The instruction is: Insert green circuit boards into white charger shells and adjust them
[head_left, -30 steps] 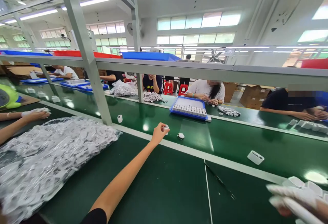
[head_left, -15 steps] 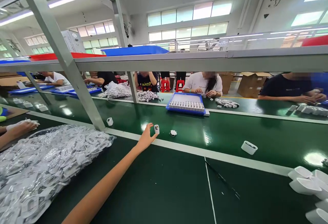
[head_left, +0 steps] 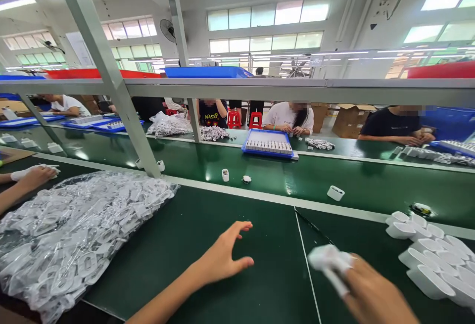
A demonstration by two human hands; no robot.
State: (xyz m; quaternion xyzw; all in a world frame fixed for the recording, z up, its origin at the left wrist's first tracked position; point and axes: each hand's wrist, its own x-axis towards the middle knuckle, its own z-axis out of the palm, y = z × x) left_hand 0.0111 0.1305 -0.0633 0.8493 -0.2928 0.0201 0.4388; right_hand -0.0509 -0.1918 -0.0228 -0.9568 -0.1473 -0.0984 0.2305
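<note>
The little white case is out on the green belt near a small white-topped part, long axis running pretty much straight up and down in view, with the end showing dark bits facing up. Left hand is on the near side, well apart from it, thumb and fingers spread in a wide C over bare tabletop. Right hand is near the thin black tool, its white-covered fingers too blurred to tell if they're gripping anything.
</note>
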